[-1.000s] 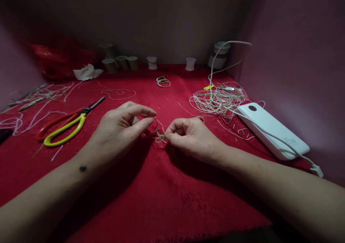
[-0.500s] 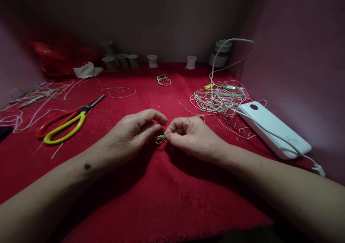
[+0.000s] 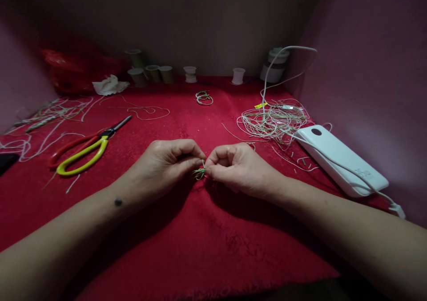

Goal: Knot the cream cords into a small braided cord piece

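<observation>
Between my fingertips, just above the red cloth point(image 3: 207, 238), is a small looped and knotted bundle of green cord point(image 3: 199, 173). My right hand point(image 3: 238, 167) pinches it at its right side with thumb and forefinger. From the left, my left hand point(image 3: 170, 161) closes thumb and forefinger on a short strand standing up from the bundle. The exact grip points are partly covered by the fingers. Farther back on the cloth lie small braided cord rings point(image 3: 204, 98).
Scissors with red and yellow handles point(image 3: 83, 156) lie left, near loose cords point(image 3: 60, 112). At right are a cord tangle point(image 3: 270, 121) and a white power bank point(image 3: 343, 161) with its cable. Thread spools point(image 3: 153, 74), crumpled tissue point(image 3: 110, 85) and a jar point(image 3: 273, 65) line the back.
My left thumb and forefinger have come together at the bundle's upper strand, where they were apart before. My right hand keeps its pinch, and the view has shifted slightly.
</observation>
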`<state>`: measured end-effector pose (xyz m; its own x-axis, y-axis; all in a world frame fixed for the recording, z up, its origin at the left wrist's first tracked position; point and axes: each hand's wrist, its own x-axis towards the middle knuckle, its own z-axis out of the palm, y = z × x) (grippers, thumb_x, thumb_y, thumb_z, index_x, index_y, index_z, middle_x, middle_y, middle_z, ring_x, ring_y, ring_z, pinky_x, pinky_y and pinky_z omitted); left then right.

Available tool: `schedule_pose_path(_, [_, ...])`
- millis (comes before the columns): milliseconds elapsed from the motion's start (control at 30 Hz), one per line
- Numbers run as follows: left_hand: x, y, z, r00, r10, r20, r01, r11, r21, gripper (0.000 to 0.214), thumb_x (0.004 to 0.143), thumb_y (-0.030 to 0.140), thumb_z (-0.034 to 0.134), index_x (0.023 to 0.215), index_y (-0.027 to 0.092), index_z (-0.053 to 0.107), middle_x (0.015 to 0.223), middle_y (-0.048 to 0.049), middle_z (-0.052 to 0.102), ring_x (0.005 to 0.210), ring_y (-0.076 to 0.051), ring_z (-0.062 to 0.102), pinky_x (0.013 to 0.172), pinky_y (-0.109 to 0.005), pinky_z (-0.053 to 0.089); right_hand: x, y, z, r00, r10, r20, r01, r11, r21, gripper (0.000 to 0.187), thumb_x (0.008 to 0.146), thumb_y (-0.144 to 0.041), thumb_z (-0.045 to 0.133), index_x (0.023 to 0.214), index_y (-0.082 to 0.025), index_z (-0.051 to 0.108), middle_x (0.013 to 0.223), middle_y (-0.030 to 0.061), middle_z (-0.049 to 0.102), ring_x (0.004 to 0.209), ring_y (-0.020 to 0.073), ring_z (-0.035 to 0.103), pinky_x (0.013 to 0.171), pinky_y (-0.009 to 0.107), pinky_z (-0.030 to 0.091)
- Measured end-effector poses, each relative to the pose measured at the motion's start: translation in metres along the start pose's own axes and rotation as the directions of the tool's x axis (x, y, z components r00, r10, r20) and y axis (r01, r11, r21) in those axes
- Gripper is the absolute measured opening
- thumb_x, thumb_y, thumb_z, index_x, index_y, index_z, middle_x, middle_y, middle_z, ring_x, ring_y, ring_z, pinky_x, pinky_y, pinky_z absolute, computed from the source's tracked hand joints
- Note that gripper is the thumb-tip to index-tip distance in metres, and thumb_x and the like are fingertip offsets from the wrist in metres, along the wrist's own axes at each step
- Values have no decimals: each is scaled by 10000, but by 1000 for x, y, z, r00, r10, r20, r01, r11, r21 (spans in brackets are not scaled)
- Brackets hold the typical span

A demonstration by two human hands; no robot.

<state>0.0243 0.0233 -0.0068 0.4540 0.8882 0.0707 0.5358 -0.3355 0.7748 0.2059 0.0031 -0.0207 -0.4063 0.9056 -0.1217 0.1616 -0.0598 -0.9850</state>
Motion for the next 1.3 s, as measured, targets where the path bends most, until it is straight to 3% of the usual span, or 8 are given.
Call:
schedule_pose_path(433, [-1,-5,5,983,-79,-168,93,992,81,154,772,307,583,773,182,673,656,-12,658,570,-145,577,531,-248,463,-1,-2,2,996,52,75,-55,998,41,78,718,-83,569,658,-133,573,466,-92,464,379,10,363,395,152,286])
schedule_pose_path(567, [-4,6,-2,927,-51,-372,99,989,112,157,763,256,592,901,192,634,750,-2,653,579,-126,554,516,-227,427,-1,-2,2,996,86,1,-86,989,122,79,728,-123,588,660,-149,559,416,-104,423,338,15,334,350,149,243])
schedule_pose_path(633, [-8,18,-5,899,-58,-435,96,993,65,135,747,244,612,874,198,620,773,7,655,564,-111,536,495,-215,405,-1,-3,2,994,103,-35,-95,979,180,84,738,-153,594,665,-158,551,391,-108,401,319,21,311,327,150,223])
schedule_pose_path(833, [-20,31,6,975,-137,-174,114,984,-134,111,782,288,611,808,197,670,572,32,603,467,-96,488,423,-201,365,0,-4,1,990,97,-105,-65,960,273,89,744,-188,614,684,-158,556,420,-94,422,321,27,323,309,147,229])
schedule_pose_path(933, [-19,24,14,976,-190,-110,166,967,-195,134,806,306,593,860,192,639,467,52,530,403,-97,463,378,-194,350,1,-4,0,992,81,-101,-50,958,283,96,745,-189,617,682,-160,551,426,-91,432,322,30,334,308,150,232])
schedule_pose_path(1133, [-15,17,16,951,-306,42,305,905,-296,151,848,353,553,848,203,568,461,49,564,352,-111,487,334,-192,359,0,-4,2,990,75,-119,-41,964,261,91,741,-162,620,682,-154,552,419,-98,440,325,21,329,317,142,234])
schedule_pose_path(1300, [-15,17,13,981,-191,-20,183,962,-204,168,831,311,576,735,176,603,582,39,565,476,-75,468,409,-168,357,0,-4,3,991,66,-116,-34,965,259,88,739,-145,610,679,-157,547,417,-105,428,321,23,327,318,146,239])
